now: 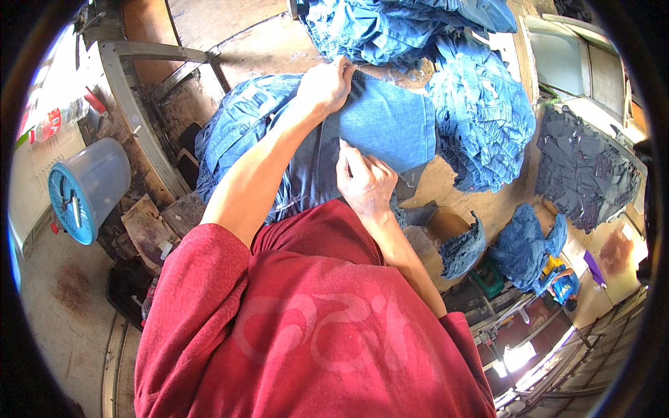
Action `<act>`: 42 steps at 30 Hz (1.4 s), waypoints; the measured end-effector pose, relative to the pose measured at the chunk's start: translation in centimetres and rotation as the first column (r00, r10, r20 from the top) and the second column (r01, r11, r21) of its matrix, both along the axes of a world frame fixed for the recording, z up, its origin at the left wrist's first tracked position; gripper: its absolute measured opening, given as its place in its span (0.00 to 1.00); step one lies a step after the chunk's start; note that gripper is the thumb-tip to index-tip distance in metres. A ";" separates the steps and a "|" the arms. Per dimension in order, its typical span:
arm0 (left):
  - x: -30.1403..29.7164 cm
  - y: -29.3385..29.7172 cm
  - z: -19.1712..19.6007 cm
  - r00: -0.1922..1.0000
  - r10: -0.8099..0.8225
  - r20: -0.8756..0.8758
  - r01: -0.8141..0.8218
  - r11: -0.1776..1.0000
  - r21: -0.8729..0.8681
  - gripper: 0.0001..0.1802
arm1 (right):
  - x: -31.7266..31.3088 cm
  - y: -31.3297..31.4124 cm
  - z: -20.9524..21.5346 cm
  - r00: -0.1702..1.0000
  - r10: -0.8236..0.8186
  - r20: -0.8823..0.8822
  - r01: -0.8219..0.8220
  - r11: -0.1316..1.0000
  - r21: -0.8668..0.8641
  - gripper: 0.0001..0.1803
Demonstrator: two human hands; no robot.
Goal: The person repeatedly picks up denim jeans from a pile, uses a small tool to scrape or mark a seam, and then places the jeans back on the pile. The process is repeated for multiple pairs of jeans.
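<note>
While I look down past the red shirt (313,334) I'm wearing, both of my hands sit on a blue denim garment (380,122) spread across the worn wooden worktable (446,174) directly in front of me. My left hand (326,85) reaches to the far edge of the piece and is closed on the cloth there, fingers bunched over a fold of the hem; my right hand (364,182) rests at the near edge with its fingers curled, and I read it as pinching or pressing the fabric, though I cannot tell how much cloth is actually between the fingertips. The garment lies partly flat, with its left portion crumpled and draped toward the table's edge. Beyond it is a tall heap of lighter blue denim (446,63), and off to the right a separate stack of dark grey pieces (585,167). A pale plastic bucket with a blue rim (87,188) lies near the floor on my left. I judge this cloth to be thick, fairly heavy and limp rather than stiff: it will sag and drag, not slip, so the seams and hems, being doubled and firm, look like the best places to take hold.
</note>
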State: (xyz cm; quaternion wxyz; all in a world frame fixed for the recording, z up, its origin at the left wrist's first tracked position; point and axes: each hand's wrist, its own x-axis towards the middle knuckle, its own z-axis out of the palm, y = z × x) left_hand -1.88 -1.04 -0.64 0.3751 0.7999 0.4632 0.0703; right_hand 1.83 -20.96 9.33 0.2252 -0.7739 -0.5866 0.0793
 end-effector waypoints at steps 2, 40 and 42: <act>0.0 0.1 -0.1 1.000 -0.007 -0.004 0.007 1.000 -0.015 0.19 | -0.2 -1.6 0.0 0.999 0.031 0.014 -0.031 0.999 -0.029 0.17; -12.9 -13.8 9.2 0.981 -0.120 0.152 0.048 0.912 0.408 0.12 | 4.7 -2.9 -2.9 0.990 0.062 0.125 -0.080 0.987 0.142 0.07; -12.5 -13.5 9.4 0.982 -0.121 0.146 0.051 0.909 0.413 0.10 | 5.7 -2.7 -2.6 0.983 0.106 0.153 -0.121 0.988 0.095 0.06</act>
